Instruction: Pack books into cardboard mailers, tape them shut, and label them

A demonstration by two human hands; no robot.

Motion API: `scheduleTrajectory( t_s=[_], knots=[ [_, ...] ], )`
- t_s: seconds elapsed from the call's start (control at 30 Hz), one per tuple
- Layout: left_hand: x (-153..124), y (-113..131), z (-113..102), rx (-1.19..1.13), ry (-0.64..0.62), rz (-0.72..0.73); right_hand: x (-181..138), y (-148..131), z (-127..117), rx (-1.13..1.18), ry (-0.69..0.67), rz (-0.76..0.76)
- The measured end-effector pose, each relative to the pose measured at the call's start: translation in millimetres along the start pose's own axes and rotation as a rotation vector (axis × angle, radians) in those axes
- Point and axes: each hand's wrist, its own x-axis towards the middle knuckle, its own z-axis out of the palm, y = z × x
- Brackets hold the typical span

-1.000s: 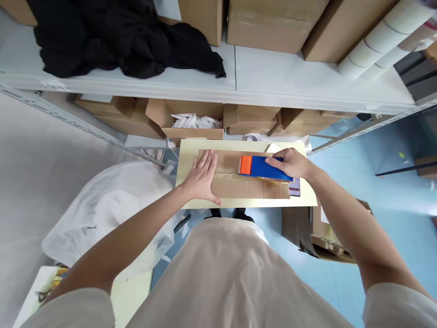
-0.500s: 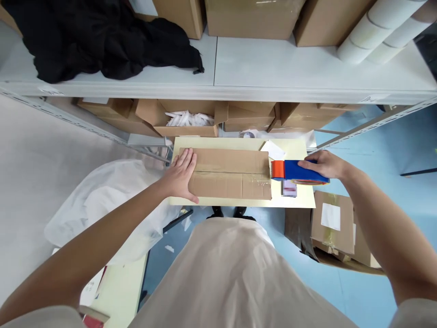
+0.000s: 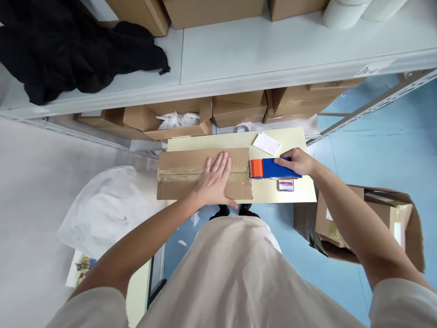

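Note:
A long flat cardboard box [image 3: 180, 164] lies on the pale yellow table [image 3: 300, 143], with clear tape along its middle seam. My left hand [image 3: 215, 181] rests flat on top of the box, right of its middle, fingers spread. In my right hand [image 3: 296, 162] is a blue and orange tape dispenser [image 3: 276, 168], gripped by its blue body. The dispenser's orange end meets the right end of the box, at the seam. Partly under the dispenser, a small card-like item [image 3: 286, 185] lies on the table.
A white paper [image 3: 266, 143] lies at the table's back. Behind stands a shelf [image 3: 239, 54] with a black cloth [image 3: 85, 50], cartons and white rolls. A translucent plastic bag [image 3: 109, 214] is at the left; an open carton [image 3: 409, 228] holding boxes stands on the floor at right.
My left hand has moved rightward across the box from its left end. The box and the tape dispenser have shifted left on the table. The camera view has tilted.

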Motion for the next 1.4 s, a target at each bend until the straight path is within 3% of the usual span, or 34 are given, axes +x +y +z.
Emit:
scheduleTrajectory(
  t_s=[0.17,0.47,0.67,0.77,0.93,1.1,1.27,1.4],
  knots=[
    [35,36,0,-0.01,0.017,0.052,1,10,6,0.088,-0.022,-0.023],
    [38,31,1,0.002,-0.049,0.022,0,35,5,0.166,-0.075,-0.023],
    [39,31,3,-0.027,-0.066,0.026,-23,77,-13,0.043,-0.083,0.131],
    [38,33,0,0.003,-0.081,0.033,-33,84,-19,-0.077,-0.089,0.171],
    [40,40,-15,0.046,-0.089,0.091,-21,44,-10,-0.347,0.004,0.181],
    [63,47,-27,0.082,-0.214,0.305,10,1,17,-0.383,0.145,0.064],
    [83,45,-18,0.07,-0.331,0.413,31,-31,59,-0.434,0.11,0.062],
    [87,42,-10,0.071,-0.337,0.381,20,-47,75,-0.547,0.052,0.088]
  ],
)
